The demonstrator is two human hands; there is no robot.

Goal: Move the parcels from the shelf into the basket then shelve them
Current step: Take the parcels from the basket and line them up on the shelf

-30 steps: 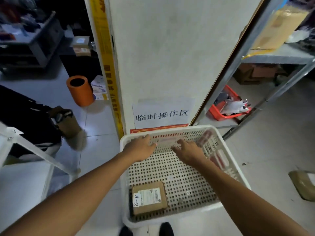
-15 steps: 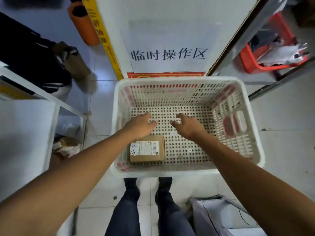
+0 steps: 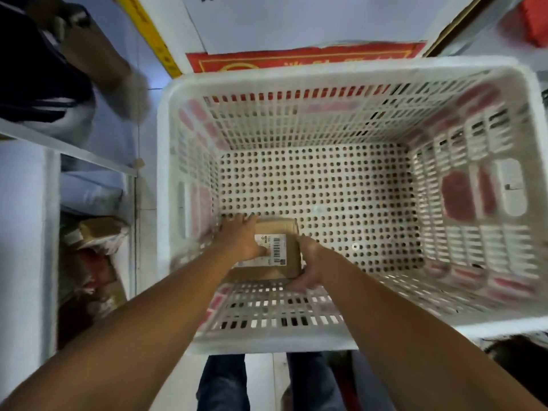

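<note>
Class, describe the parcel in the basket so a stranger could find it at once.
Start at the white perforated basket on the floor. In its near-left corner lies a small brown cardboard parcel, held between the left hand and right hand. It alone carries a white barcode label.

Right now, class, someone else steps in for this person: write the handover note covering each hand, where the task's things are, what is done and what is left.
Left hand: lies on top of the cardboard parcel, fingers over its far left edge.
Right hand: holds the parcel's right side, fingers low at its near corner.
Parcel: inside the white basket, in the near-left corner of its floor, label up. It is the only parcel visible in the basket.
Done: the parcel has reached the basket.
Left: lift it out and shelve it. The shelf on the left holds more packages; whether those belong to the job cannot be told.
</note>
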